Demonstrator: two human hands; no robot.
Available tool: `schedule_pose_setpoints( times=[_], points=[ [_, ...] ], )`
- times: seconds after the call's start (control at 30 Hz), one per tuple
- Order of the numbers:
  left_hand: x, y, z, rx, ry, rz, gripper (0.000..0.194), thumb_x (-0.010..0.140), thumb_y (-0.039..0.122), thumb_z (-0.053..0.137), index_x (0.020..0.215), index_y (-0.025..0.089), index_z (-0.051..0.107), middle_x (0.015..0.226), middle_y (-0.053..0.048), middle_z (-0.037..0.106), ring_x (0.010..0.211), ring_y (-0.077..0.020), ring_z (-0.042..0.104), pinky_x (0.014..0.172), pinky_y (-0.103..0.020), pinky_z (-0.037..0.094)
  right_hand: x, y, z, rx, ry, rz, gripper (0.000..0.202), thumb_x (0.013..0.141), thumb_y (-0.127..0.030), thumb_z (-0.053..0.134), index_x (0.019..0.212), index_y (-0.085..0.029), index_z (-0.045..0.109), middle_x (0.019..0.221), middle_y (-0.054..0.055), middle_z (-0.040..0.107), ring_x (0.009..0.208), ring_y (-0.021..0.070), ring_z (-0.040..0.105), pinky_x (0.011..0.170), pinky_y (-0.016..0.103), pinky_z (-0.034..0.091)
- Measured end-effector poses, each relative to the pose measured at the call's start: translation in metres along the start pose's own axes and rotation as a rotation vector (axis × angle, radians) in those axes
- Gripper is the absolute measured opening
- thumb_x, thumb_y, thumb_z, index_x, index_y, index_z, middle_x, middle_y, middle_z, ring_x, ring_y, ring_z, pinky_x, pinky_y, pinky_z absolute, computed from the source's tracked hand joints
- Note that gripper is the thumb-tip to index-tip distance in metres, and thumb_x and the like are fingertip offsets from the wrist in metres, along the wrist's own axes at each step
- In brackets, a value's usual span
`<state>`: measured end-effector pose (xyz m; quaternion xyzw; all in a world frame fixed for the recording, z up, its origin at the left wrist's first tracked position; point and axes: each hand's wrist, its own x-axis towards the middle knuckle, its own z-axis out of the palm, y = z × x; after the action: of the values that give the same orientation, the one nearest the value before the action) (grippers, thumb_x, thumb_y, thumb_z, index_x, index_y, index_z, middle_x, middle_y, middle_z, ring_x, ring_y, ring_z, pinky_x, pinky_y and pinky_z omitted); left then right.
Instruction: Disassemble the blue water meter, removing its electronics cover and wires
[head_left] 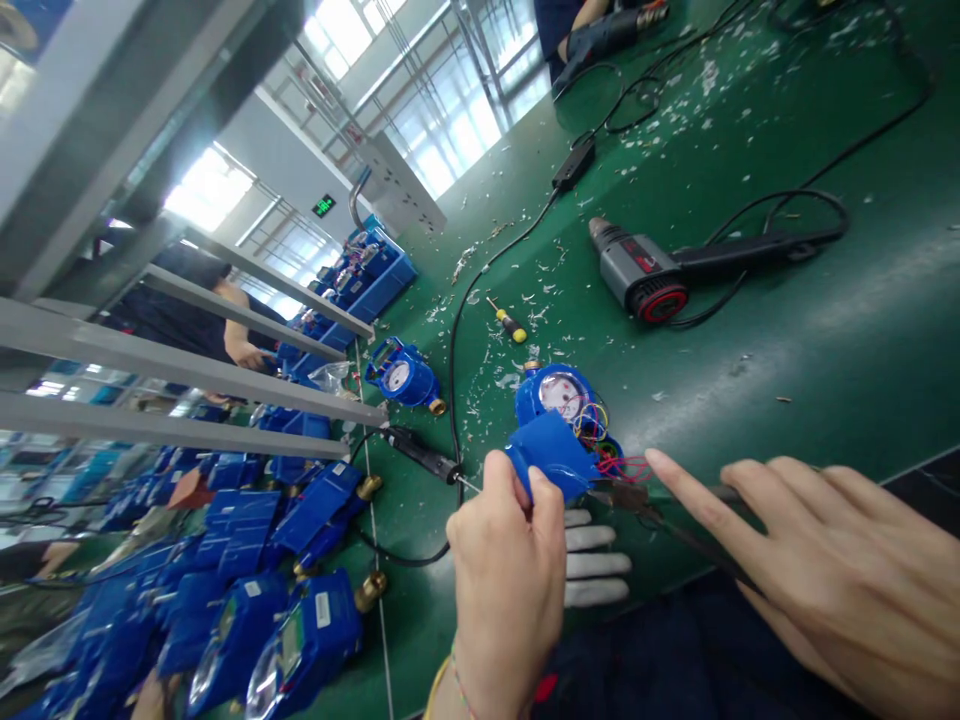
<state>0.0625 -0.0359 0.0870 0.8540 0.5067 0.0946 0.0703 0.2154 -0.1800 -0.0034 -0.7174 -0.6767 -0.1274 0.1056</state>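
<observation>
My left hand (510, 560) is closed, thumb and fingers pinching the blue plastic cover (555, 455) of a water meter. The cover stands tilted at the near side of the meter body (534, 395), whose round dial (561, 392) faces up. Thin red, yellow and dark wires (592, 422) come out between cover and body. My right hand (817, 560) is wrapped round the handles of dark pliers (626, 495), its index finger stretched towards the red wires. The plier jaws are by the cover's right edge; whether they grip a wire I cannot tell. White glove fingers (596, 565) lie beneath.
A heat gun (637, 270) lies at the right with its cable. Near the middle are a yellow screwdriver (510, 322), an electric screwdriver (420, 455) and another meter (403, 375). Several meters (300, 640) crowd the left behind metal rails (187, 370). Co-workers sit beyond.
</observation>
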Motion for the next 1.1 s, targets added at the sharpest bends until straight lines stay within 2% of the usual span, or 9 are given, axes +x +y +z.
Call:
schedule_pose_setpoints(
  times=[0.1, 0.23, 0.37, 0.47, 0.53, 0.73, 0.8, 0.93, 1.1],
  points=[
    [-0.001, 0.001, -0.002, 0.030, -0.056, 0.080, 0.025, 0.094, 0.026, 0.042, 0.069, 0.025, 0.038, 0.048, 0.006, 0.045, 0.042, -0.0149, 0.047, 0.049, -0.028, 0.023, 0.004, 0.004, -0.007, -0.054, 0.025, -0.028, 0.077, 0.081, -0.007, 0.043, 0.156, -0.014, 0.028, 0.079, 0.007, 0.050, 0.071, 0.0247, 0.045, 0.064, 0.039, 0.033],
    [0.001, 0.001, -0.008, 0.060, -0.150, 0.093, 0.023, 0.095, 0.026, 0.041, 0.072, 0.025, 0.038, 0.049, 0.006, 0.044, 0.044, -0.0161, 0.049, 0.049, -0.028, 0.022, 0.007, 0.008, -0.011, -0.064, 0.077, -0.104, 0.073, 0.084, -0.011, 0.045, 0.155, -0.015, 0.031, 0.075, 0.006, 0.049, 0.067, 0.0221, 0.041, 0.059, 0.035, 0.029],
    [0.005, -0.002, -0.013, 0.046, -0.196, 0.071, 0.024, 0.096, 0.028, 0.040, 0.072, 0.025, 0.039, 0.052, 0.004, 0.051, 0.046, -0.0164, 0.051, 0.050, -0.027, 0.026, 0.012, 0.007, -0.020, -0.157, 0.056, -0.154, 0.066, 0.085, -0.012, 0.045, 0.151, -0.013, 0.040, 0.072, 0.005, 0.046, 0.064, 0.0203, 0.039, 0.056, 0.034, 0.029],
    [0.007, -0.004, -0.013, 0.022, -0.215, 0.041, 0.024, 0.097, 0.030, 0.038, 0.074, 0.024, 0.041, 0.057, 0.002, 0.058, 0.050, -0.0167, 0.056, 0.052, -0.026, 0.031, 0.017, 0.010, -0.028, -0.193, 0.011, -0.206, 0.067, 0.084, -0.011, 0.048, 0.151, -0.011, 0.039, 0.073, 0.004, 0.046, 0.064, 0.0192, 0.041, 0.056, 0.033, 0.032],
    [0.007, -0.005, -0.013, -0.003, -0.217, 0.023, 0.024, 0.097, 0.031, 0.038, 0.075, 0.024, 0.043, 0.059, 0.001, 0.061, 0.053, -0.0170, 0.060, 0.052, -0.026, 0.033, 0.018, 0.013, -0.028, -0.173, 0.002, -0.247, 0.069, 0.084, -0.012, 0.050, 0.152, -0.011, 0.036, 0.075, 0.004, 0.049, 0.065, 0.0185, 0.042, 0.055, 0.033, 0.033],
    [0.009, -0.005, -0.015, -0.063, -0.204, -0.005, 0.025, 0.096, 0.032, 0.040, 0.073, 0.023, 0.045, 0.060, 0.000, 0.064, 0.056, -0.0170, 0.064, 0.054, -0.024, 0.039, 0.015, 0.019, -0.015, -0.119, 0.099, -0.228, 0.071, 0.084, -0.009, 0.044, 0.154, -0.013, 0.031, 0.074, 0.004, 0.052, 0.063, 0.0195, 0.042, 0.053, 0.034, 0.033],
    [0.010, -0.005, -0.015, -0.084, -0.202, -0.018, 0.026, 0.096, 0.032, 0.041, 0.072, 0.023, 0.045, 0.059, 0.000, 0.063, 0.056, -0.0169, 0.064, 0.054, -0.024, 0.040, 0.017, 0.022, -0.013, -0.093, 0.081, -0.229, 0.072, 0.082, -0.006, 0.044, 0.153, -0.014, 0.034, 0.076, 0.005, 0.053, 0.063, 0.0204, 0.044, 0.055, 0.034, 0.033],
    [0.010, -0.006, -0.013, -0.116, -0.186, -0.036, 0.026, 0.095, 0.031, 0.043, 0.070, 0.024, 0.043, 0.059, 0.001, 0.063, 0.057, -0.0164, 0.064, 0.055, -0.024, 0.040, 0.025, 0.034, -0.010, 0.051, 0.146, -0.252, 0.072, 0.074, -0.001, 0.042, 0.143, -0.021, 0.047, 0.074, 0.003, 0.052, 0.059, 0.0176, 0.048, 0.053, 0.032, 0.034],
    [0.010, -0.004, -0.014, -0.116, -0.170, -0.050, 0.027, 0.094, 0.029, 0.044, 0.068, 0.024, 0.041, 0.057, 0.002, 0.061, 0.056, -0.0157, 0.063, 0.054, -0.024, 0.036, 0.027, 0.034, -0.006, 0.243, 0.112, -0.228, 0.070, 0.070, -0.004, 0.044, 0.138, -0.018, 0.051, 0.074, 0.000, 0.050, 0.051, 0.0113, 0.052, 0.044, 0.027, 0.033]
  ],
)
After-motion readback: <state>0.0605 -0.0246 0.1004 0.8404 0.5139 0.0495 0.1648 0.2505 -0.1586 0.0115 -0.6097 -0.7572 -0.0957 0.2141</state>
